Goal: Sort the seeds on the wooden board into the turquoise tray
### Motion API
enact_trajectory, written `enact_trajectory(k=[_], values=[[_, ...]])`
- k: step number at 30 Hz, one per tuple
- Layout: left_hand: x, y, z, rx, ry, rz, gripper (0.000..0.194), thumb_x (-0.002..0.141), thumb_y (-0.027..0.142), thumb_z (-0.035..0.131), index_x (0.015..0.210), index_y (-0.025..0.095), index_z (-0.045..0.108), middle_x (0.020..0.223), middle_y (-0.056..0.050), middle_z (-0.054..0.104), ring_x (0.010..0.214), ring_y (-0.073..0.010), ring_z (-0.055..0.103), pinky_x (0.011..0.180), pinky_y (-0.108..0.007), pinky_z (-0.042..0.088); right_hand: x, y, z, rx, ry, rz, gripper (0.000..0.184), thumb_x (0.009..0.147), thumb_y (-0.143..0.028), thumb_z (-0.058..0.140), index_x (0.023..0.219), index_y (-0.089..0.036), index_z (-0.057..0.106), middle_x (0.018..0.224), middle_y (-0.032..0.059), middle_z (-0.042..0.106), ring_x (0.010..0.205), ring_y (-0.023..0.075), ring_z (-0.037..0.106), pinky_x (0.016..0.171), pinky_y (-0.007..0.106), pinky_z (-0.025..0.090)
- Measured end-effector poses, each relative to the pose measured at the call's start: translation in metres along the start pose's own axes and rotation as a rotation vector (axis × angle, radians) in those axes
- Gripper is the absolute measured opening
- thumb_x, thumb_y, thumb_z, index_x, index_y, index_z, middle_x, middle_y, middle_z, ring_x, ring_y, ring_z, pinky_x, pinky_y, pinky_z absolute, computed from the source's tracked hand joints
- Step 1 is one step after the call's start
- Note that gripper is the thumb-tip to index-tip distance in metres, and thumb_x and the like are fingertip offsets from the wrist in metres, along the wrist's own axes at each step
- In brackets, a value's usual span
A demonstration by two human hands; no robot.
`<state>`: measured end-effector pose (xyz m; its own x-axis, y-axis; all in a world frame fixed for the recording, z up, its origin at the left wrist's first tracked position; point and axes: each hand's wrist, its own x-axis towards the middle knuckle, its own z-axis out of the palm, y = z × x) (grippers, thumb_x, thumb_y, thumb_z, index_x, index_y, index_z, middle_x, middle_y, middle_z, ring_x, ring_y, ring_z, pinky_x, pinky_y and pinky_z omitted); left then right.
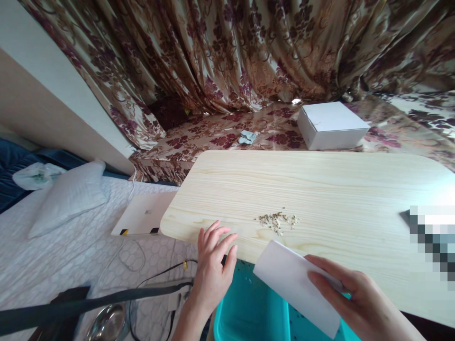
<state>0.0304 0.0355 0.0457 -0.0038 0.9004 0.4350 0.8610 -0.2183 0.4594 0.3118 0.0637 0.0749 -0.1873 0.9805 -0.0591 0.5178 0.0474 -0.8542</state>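
My right hand (350, 289) grips a folded sheet of white paper (296, 284), thumb on one face and fingers behind it. The paper slants over the table's front edge, its far end close to a small scatter of brown and pale bits (277, 221) on the wooden tabletop (320, 184). My left hand (217, 251) is open, fingers spread, at the table edge left of the bits, holding nothing. Below the edge, partly hidden by the paper, sits a turquoise plastic bin (256, 308) with some dark specks on it.
A white box (332, 124) and a small light-blue cloth or packet (248, 137) lie on the flowered cover behind the table. To the left are a bed with a pillow (71, 196), a flat white box (145, 213), cables and a metal bowl (106, 323).
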Motion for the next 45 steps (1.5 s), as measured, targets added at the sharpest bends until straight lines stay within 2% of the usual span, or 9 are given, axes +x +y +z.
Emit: enact_trajectory(k=[3,5,8,12,20,25,33,40,45], values=[[0.0,-0.001,0.001,0.004,-0.011,-0.001,0.026,0.097,0.013,0.052,0.116,0.025,0.066,0.117,-0.008,0.069,0.133,-0.0278,0.054,0.118,-0.059,0.034,0.001,0.012,-0.024,-0.083,-0.017,-0.1,0.038,0.086,-0.055,0.065,0.105,-0.027,0.083,0.087,0.002,0.084,0.061,0.0238,0.077,0.047,0.024,0.061],[0.0,-0.001,0.002,0.011,-0.026,-0.003,0.026,0.098,0.014,0.052,0.116,0.025,0.066,0.118,-0.008,0.069,0.133,-0.0278,0.054,0.119,-0.059,0.033,0.006,0.019,-0.04,-0.167,0.101,-0.203,0.033,0.088,-0.05,0.064,0.11,-0.032,0.081,0.089,0.0001,0.084,0.051,0.0208,0.074,0.043,0.025,0.061],[-0.002,-0.002,0.003,0.031,-0.055,-0.012,0.026,0.098,0.015,0.052,0.116,0.025,0.067,0.12,-0.009,0.069,0.133,-0.0285,0.055,0.119,-0.061,0.031,0.014,0.017,-0.054,-0.255,0.286,-0.378,0.025,0.092,-0.042,0.06,0.108,-0.036,0.079,0.1,0.0004,0.082,0.075,0.0236,0.079,0.062,0.03,0.067],[-0.004,-0.003,0.006,0.064,-0.099,-0.04,0.028,0.098,0.017,0.053,0.119,0.025,0.068,0.127,-0.01,0.067,0.126,-0.0284,0.06,0.12,-0.063,0.029,0.023,0.0,-0.057,-0.324,0.301,-0.525,0.02,0.094,-0.035,0.061,0.106,-0.034,0.077,0.102,0.0007,0.081,0.088,0.0221,0.078,0.077,0.032,0.066],[0.002,0.0,0.003,0.078,-0.18,-0.073,0.028,0.098,0.02,0.051,0.119,0.027,0.069,0.125,-0.009,0.068,0.121,-0.0275,0.063,0.121,-0.065,0.022,0.026,-0.008,-0.059,-0.34,0.242,-0.458,0.024,0.096,-0.039,0.057,0.101,-0.029,0.079,0.103,0.0057,0.081,0.091,0.0238,0.078,0.077,0.036,0.065],[0.004,0.001,0.001,0.091,-0.172,-0.071,0.028,0.097,0.021,0.053,0.119,0.028,0.069,0.123,-0.007,0.069,0.119,-0.0276,0.064,0.121,-0.063,0.024,0.021,-0.006,-0.063,-0.337,0.204,-0.458,0.023,0.094,-0.04,0.059,0.099,-0.031,0.079,0.103,0.0047,0.081,0.091,0.0245,0.078,0.076,0.036,0.066],[0.003,0.0,0.001,0.096,-0.187,-0.06,0.029,0.097,0.02,0.052,0.12,0.027,0.068,0.124,-0.008,0.068,0.12,-0.0274,0.063,0.121,-0.062,0.023,0.027,-0.011,-0.061,-0.325,0.239,-0.453,0.024,0.096,-0.038,0.056,0.095,-0.028,0.079,0.099,0.0061,0.082,0.088,0.0232,0.078,0.075,0.036,0.065],[0.004,0.001,0.002,0.097,-0.188,-0.056,0.029,0.097,0.02,0.052,0.121,0.026,0.067,0.125,-0.008,0.068,0.121,-0.0281,0.063,0.12,-0.062,0.023,0.025,-0.014,-0.061,-0.301,0.169,-0.454,0.024,0.094,-0.037,0.059,0.097,-0.027,0.081,0.098,0.0076,0.082,0.087,0.0248,0.078,0.073,0.033,0.066],[0.002,0.002,0.001,0.097,-0.19,-0.063,0.029,0.097,0.021,0.052,0.121,0.026,0.068,0.125,-0.009,0.068,0.121,-0.0281,0.063,0.12,-0.063,0.024,0.019,-0.017,-0.07,-0.332,0.224,-0.483,0.024,0.095,-0.038,0.059,0.095,-0.027,0.081,0.095,0.0064,0.082,0.083,0.0237,0.079,0.071,0.031,0.066]])
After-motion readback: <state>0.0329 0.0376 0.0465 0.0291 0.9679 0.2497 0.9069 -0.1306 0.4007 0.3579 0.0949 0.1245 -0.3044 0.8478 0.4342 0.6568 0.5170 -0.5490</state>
